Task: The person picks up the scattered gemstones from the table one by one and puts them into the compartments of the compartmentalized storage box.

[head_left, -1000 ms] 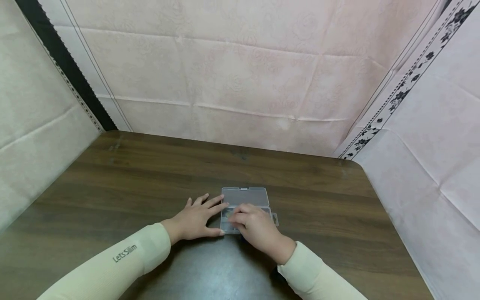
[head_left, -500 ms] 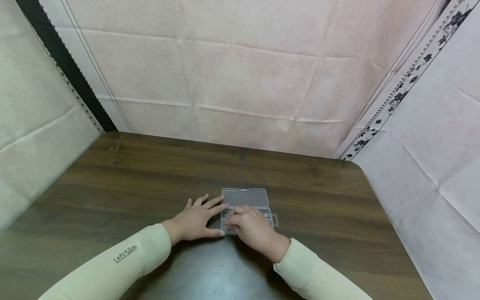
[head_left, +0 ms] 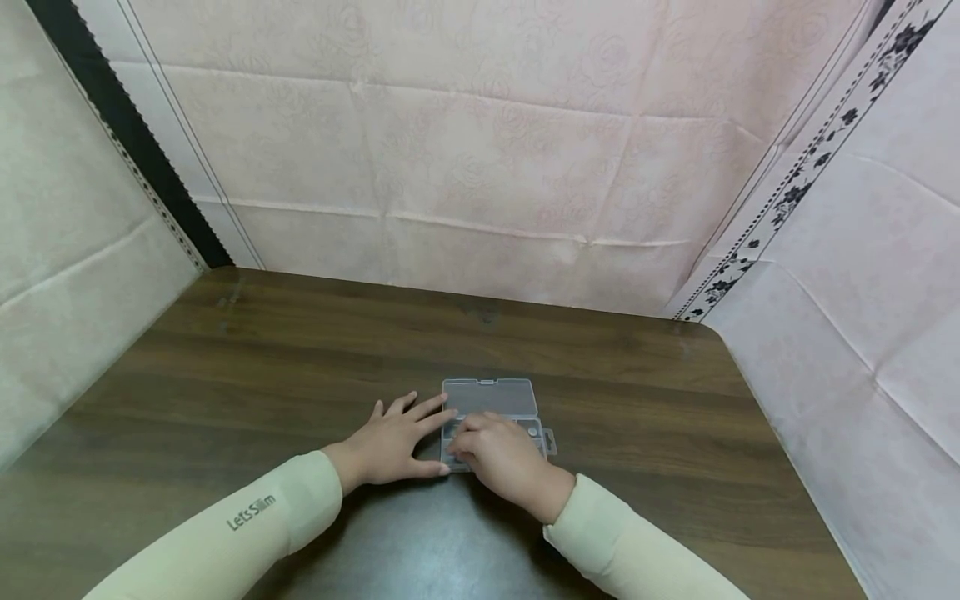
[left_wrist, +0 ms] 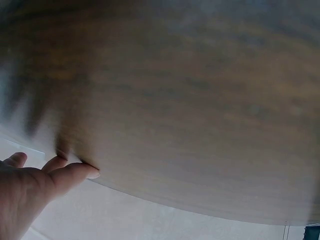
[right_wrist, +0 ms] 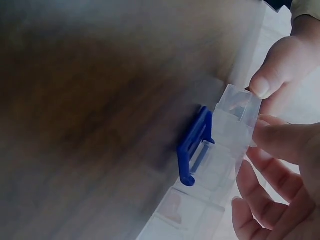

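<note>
Two hands on a dark wood table (head_left: 225, 375), both in cream sleeves, pink cloth backdrop (head_left: 487, 167) behind and to both sides. L side first: left sleeve (head_left: 225, 525) carries small grey lettering. Left hand (head_left: 390, 442) lies flat on the tabletop, fingers straight and spread, holding nothing; index tip and thumb tip touch the L edge of a clear plastic compartment box (head_left: 491, 396). Left wrist view mostly blurred wood, only thumb and fingertips of that hand (left_wrist: 30, 185) visible, lying straight. Box sits near table centre, close to the person, lid swung open and lying flat on the far side; divided tray on the near side, largely covered by the right hand (head_left: 502, 454). Right hand rests on the tray w/ fingers curled down into the L compartments; cannot tell whether it pinches anything. Right wrist view: tray wall (right_wrist: 220, 150) w/ a blue clip-like piece (right_wrist: 192, 147) at its edge, right fingers (right_wrist: 280, 145) just beside it, left thumb (right_wrist: 272, 70) against the tray corner. Small hang tab (head_left: 551, 440) juts from the box's R end.
</note>
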Demonstrator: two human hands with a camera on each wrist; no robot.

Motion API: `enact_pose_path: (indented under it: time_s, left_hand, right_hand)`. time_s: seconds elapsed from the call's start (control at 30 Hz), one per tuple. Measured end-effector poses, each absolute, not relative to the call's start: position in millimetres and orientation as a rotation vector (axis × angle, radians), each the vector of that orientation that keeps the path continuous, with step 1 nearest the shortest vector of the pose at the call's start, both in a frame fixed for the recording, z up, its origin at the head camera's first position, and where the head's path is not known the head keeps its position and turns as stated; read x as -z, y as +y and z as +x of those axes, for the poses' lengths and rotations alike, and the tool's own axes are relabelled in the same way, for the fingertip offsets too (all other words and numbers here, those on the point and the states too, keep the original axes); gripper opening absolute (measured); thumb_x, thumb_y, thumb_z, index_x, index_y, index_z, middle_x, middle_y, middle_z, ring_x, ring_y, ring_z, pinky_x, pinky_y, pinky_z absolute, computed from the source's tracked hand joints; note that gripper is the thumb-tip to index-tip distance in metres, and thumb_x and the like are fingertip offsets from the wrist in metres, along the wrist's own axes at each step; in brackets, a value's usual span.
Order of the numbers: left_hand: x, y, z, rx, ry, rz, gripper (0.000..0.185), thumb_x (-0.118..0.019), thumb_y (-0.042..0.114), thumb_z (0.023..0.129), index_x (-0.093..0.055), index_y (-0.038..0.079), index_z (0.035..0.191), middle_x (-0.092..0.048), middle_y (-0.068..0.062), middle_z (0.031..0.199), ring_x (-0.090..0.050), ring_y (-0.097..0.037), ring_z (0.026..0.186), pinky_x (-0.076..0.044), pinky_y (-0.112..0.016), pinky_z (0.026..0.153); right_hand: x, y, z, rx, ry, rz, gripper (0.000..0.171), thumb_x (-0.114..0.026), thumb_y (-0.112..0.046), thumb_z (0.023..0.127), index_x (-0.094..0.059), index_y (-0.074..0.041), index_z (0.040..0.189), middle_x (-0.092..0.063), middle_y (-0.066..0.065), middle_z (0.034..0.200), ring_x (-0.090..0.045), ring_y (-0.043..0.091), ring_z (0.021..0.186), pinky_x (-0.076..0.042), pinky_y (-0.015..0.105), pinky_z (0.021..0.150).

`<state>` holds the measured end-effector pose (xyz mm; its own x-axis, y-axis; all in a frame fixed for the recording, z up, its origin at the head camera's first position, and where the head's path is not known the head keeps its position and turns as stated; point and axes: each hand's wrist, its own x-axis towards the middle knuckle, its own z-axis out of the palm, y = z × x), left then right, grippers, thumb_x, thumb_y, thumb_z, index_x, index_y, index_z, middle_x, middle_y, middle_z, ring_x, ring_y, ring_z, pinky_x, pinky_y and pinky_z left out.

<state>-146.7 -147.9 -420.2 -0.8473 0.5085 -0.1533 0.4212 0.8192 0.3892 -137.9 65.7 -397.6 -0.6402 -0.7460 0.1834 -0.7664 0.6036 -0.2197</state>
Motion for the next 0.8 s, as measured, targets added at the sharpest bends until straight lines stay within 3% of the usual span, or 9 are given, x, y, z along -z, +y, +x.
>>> enact_pose_path:
  time_s: [0.33,0.8]
  left_hand:
    - [419.8,-145.9,-148.5,-0.469,2.754,0.709,0.082,-0.054,0.071,0.083,-0.030,0.035,0.152,-0.017,0.009,0.161,-0.015,-0.040,0.145,-0.014,-0.075,0.103]
    - [417.8,-149.6,-152.0,-0.495,2.733,0.676,0.083,-0.058,0.070,0.082,-0.029,0.036,0.152,-0.016,0.009,0.161,-0.014,-0.039,0.146,-0.013,-0.074,0.104]
  right_hand:
    - [395.0,73.9,-133.6,-0.381,-2.714,1.206,0.042,-0.072,-0.036,0.087,-0.067,-0.019,0.125,-0.058,0.002,0.132,-0.053,0.022,0.122,-0.046,0.043,0.098]
    - [388.7,99.5,-132.7,-0.476,-2.692,1.030,0.065,-0.070,-0.051,0.084,-0.055,-0.018,0.139,-0.044,0.006,0.147,-0.036,0.029,0.139,-0.037,0.060,0.102]
